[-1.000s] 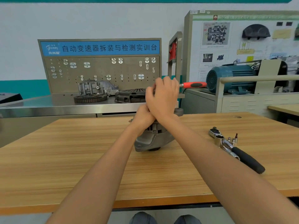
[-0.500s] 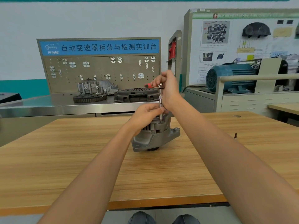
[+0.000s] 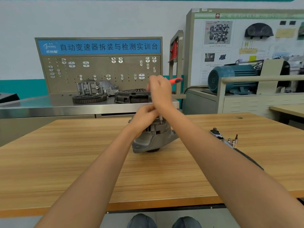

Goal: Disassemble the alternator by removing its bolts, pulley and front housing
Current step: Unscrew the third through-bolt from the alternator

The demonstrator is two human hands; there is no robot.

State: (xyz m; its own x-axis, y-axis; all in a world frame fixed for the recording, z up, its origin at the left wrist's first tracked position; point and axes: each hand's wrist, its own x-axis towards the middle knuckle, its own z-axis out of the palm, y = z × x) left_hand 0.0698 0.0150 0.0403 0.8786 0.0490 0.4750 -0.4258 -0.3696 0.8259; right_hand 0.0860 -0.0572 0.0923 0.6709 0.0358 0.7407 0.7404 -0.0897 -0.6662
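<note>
**A:** Your right hand (image 3: 160, 91) is curling round the red-handled driver (image 3: 176, 80) — the handle is sticking out to the right and the steel shank (image 3: 160, 120) is dropping straight down onto the top of the alternator (image 3: 153, 137). Your left hand (image 3: 144, 116) is gripping the upper part of the housing just beside the shank, steadying it.

**B:** And the alternator itself?

**A:** It is sitting in the middle of the bench (image 3: 65, 162), tilted a little, apparently resting on a dark part underneath that I cannot make out — I would guess the pulley.

**B:** So how far along are you?

**A:** Early, I would judge. You are working on what looks like one through bolt, though the hands are hiding the bolt head. The housing halves are looking joined, and no loose bolt is lying where I can see it. The remaining bolts, the pulley and the front housing all seem to be waiting.

**B:** Anything else to hand?

**A:** The ratchet (image 3: 217, 134) and a few sockets (image 3: 232, 141) are lying on the bench to your right, well apart from the alternator.
</note>
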